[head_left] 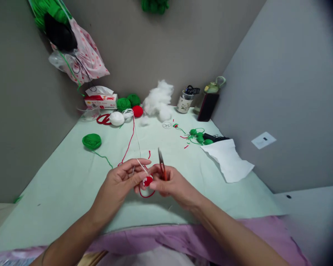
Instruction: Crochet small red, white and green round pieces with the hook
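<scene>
My left hand (124, 179) pinches a small red and white crochet piece (148, 181) between thumb and fingers. White yarn (142, 165) stretches over its fingers to the piece, and a loop of red yarn (147, 196) hangs below. My right hand (169, 183) is closed around small orange-handled thread snips (161, 162), whose dark pointed blades stick up and away from me. Its thumb and fingertips also touch the right edge of the crochet piece. From the hands, a red strand (129, 146) and a white one run back to the yarn at the rear.
A green yarn ball (91, 141) lies left. Along the back stand a tissue box (101, 101), a white yarn ball (117, 119), a red ball (137, 111), white stuffing (158, 99), a pen cup (184, 102) and a phone (208, 107). Crumpled white paper (229, 160) lies right.
</scene>
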Available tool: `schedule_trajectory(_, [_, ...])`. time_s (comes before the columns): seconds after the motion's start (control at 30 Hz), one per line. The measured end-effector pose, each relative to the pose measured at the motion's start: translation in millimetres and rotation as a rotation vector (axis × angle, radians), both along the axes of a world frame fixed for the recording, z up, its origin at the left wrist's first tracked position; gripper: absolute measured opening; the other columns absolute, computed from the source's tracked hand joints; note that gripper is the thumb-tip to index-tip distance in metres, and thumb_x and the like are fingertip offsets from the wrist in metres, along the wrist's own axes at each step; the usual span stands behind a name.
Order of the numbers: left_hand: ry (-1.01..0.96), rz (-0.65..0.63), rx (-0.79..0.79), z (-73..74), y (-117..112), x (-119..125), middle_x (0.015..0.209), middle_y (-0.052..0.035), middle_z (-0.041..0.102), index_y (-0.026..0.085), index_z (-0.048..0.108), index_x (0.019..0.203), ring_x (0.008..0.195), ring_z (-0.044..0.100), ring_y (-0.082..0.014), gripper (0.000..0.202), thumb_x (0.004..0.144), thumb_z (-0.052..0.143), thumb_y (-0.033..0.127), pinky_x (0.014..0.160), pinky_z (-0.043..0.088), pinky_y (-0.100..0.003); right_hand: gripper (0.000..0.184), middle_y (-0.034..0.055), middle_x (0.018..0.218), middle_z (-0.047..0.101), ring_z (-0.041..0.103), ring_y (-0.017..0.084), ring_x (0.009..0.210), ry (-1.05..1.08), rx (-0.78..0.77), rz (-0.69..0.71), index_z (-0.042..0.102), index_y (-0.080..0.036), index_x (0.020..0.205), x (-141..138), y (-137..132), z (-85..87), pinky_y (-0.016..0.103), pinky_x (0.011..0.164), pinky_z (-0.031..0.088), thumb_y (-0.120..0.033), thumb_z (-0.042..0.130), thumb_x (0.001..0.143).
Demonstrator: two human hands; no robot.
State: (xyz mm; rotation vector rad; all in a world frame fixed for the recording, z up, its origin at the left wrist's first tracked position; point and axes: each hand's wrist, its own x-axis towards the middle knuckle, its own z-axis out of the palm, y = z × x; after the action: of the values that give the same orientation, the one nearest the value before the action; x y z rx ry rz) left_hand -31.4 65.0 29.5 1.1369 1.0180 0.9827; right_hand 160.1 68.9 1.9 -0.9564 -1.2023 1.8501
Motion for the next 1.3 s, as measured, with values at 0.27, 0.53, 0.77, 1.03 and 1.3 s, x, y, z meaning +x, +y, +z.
schedule_trajectory(0.27, [0.059, 0.073, -0.017, -7.8, 0.2, -10.7, 0.071, -0.0004, 0.073, 0.024, 0.083, 0.100, 0.063, 0.061, -0.0133, 0.019, 0.085, 0.085, 0.036, 0.060, 0.048, -0.023, 0.038, -0.0089, 0.054, 0.040, 0.028, 0.007, 0.050, -0.015, 0.086, -0.173, 0.068, -0.017, 0.076, 14.5, 3.7, 2.2, 0.024, 0.048, 0.019, -0.052, 0.081, 0.084])
schedule_trajectory(0.53, [-0.004, 0.022, -0.045, -14.4, -5.8, -1.6, 0.075, 0.0003, 0.072, 0.024, 0.083, 0.101, 0.065, 0.062, -0.0138, 0.020, 0.082, 0.087, 0.029, 0.057, 0.046, -0.023, 0.032, -0.0062, 0.061, 0.043, 0.033, 0.010, 0.055, -0.097, 0.248, -0.280, 0.075, -0.020, 0.089, 19.4, -3.3, 10.8, 0.026, 0.051, 0.025, -0.051, 0.075, 0.091])
schedule_trajectory(0.77, [-0.156, 0.105, -0.159, -13.7, -6.3, -5.2, 0.066, 0.0027, 0.066, 0.018, 0.080, 0.103, 0.058, 0.052, -0.0081, 0.029, 0.079, 0.090, 0.032, 0.055, 0.040, -0.018, 0.045, 0.0001, 0.081, 0.059, 0.053, 0.015, 0.072, -0.490, 0.656, -0.226, 0.067, -0.026, 0.136, 41.7, -15.7, 13.1, 0.029, 0.066, 0.044, -0.055, 0.051, 0.106])
schedule_trajectory(1.03, [-0.242, 0.099, -0.169, -17.2, -7.3, 1.4, 0.070, 0.0024, 0.068, 0.018, 0.079, 0.103, 0.058, 0.054, -0.0062, 0.029, 0.080, 0.090, 0.031, 0.058, 0.042, -0.016, 0.030, 0.0040, 0.082, 0.066, 0.063, 0.016, 0.071, -0.863, 1.136, -0.262, 0.071, -0.016, 0.128, 33.0, -28.9, 8.3, 0.025, 0.059, 0.049, -0.031, 0.064, 0.103])
schedule_trajectory(1.3, [-0.271, 0.094, -0.145, -18.9, -7.3, 1.1, 0.077, 0.0014, 0.071, 0.021, 0.081, 0.101, 0.060, 0.058, -0.0056, 0.022, 0.081, 0.089, 0.028, 0.059, 0.045, -0.016, 0.028, 0.0040, 0.077, 0.067, 0.063, 0.013, 0.062, -0.915, 1.202, -0.279, 0.073, -0.012, 0.121, 24.6, -28.7, 10.8, 0.023, 0.051, 0.044, -0.031, 0.063, 0.104])
